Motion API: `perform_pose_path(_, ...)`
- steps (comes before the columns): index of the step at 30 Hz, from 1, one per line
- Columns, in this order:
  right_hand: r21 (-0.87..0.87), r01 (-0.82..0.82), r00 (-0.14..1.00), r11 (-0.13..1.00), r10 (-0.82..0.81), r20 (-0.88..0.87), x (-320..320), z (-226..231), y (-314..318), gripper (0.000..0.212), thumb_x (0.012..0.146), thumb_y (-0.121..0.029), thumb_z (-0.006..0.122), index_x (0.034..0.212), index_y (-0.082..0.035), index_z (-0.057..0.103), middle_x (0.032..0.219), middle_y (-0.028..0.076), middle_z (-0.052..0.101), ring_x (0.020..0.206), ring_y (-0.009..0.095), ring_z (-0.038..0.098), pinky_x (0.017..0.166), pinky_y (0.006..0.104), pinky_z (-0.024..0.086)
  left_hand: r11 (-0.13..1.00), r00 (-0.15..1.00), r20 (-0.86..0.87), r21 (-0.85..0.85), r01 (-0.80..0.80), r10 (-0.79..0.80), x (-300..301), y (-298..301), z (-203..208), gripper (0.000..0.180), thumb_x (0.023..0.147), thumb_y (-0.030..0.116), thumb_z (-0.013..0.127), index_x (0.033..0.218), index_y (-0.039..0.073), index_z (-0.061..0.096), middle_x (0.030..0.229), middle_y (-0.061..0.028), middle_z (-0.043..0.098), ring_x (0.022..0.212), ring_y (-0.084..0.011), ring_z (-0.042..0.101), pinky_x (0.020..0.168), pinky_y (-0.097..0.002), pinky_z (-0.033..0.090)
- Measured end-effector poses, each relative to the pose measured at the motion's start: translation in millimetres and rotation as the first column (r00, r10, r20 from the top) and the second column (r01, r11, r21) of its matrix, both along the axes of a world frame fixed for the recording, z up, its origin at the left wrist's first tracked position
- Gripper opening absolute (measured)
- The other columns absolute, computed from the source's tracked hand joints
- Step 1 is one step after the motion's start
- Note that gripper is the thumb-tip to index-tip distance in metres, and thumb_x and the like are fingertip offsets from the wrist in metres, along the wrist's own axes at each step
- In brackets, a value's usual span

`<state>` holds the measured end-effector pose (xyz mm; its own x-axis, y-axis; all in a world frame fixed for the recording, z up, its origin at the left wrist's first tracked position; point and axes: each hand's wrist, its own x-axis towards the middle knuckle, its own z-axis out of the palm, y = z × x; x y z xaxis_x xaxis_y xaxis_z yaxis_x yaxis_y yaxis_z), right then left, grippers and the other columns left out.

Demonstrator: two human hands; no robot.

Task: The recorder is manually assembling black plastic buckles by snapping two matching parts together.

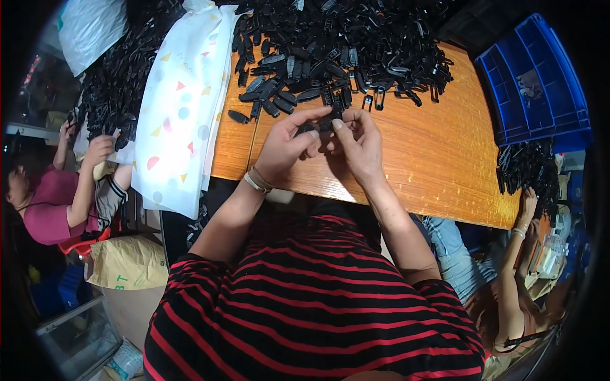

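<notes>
Both hands meet just above the near part of the wooden table. My left hand (pixel 286 141), with bands at its wrist, is closed in a pinch on a small black plastic part (pixel 306 129), mostly hidden by the fingers. Thumb and fingers of my right hand (pixel 359 145) pinch another black piece (pixel 335 115) close beside it. Whether the two pieces are joined I cannot tell. Right beyond my fingers lies a large heap of black plastic parts (pixel 330 47), some oval shells, others narrow open frames. A few oval shells (pixel 268 105) sit loose at its near left edge.
A white patterned plastic sheet (pixel 178 120) covers the table's left side. At the right stands a blue crate (pixel 540 82) over more black parts (pixel 527 168). Co-workers' hands (pixel 100 150) work at the left and right. A brown paper sack (pixel 130 261) is at lower left.
</notes>
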<state>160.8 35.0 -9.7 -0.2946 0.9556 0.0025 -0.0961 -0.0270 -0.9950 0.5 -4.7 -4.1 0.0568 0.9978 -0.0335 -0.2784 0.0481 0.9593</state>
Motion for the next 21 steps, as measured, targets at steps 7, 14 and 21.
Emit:
perform_pose_path(7,0.144,-0.027,0.994,0.989,0.041,-0.099,-7,2,-8,0.018,0.094,-0.006,0.059,0.107,0.001,0.049,0.084,0.005,0.060,0.070,0.009,0.061,0.061,0.0203,0.051,0.996,0.991,0.110,0.038,-0.083,0.078,3,-2,-6,0.026,0.093,0.005,0.057,0.118,-0.002,0.060,0.086,-0.0027,0.064,0.073,-0.0053,0.060,0.060,-0.0167,0.044)
perform_pose_path(14,0.200,-0.007,0.997,0.980,0.023,-0.077,-3,7,-11,0.019,0.093,-0.003,0.059,0.110,0.002,0.050,0.087,0.006,0.062,0.073,0.009,0.062,0.063,0.0214,0.053,0.998,0.995,0.076,0.013,-0.058,0.057,7,1,-11,0.029,0.092,0.006,0.062,0.119,-0.001,0.056,0.091,-0.0031,0.065,0.071,-0.0046,0.059,0.059,-0.0157,0.044)
perform_pose_path(21,0.258,-0.038,0.997,0.965,0.020,0.073,3,7,-6,0.024,0.092,-0.003,0.060,0.113,0.003,0.051,0.089,0.005,0.063,0.075,0.008,0.062,0.063,0.0208,0.053,0.993,0.982,0.154,0.022,-0.119,0.114,-2,3,-6,0.028,0.091,0.007,0.063,0.118,0.000,0.058,0.091,-0.0003,0.065,0.068,-0.0016,0.056,0.056,-0.0141,0.042)
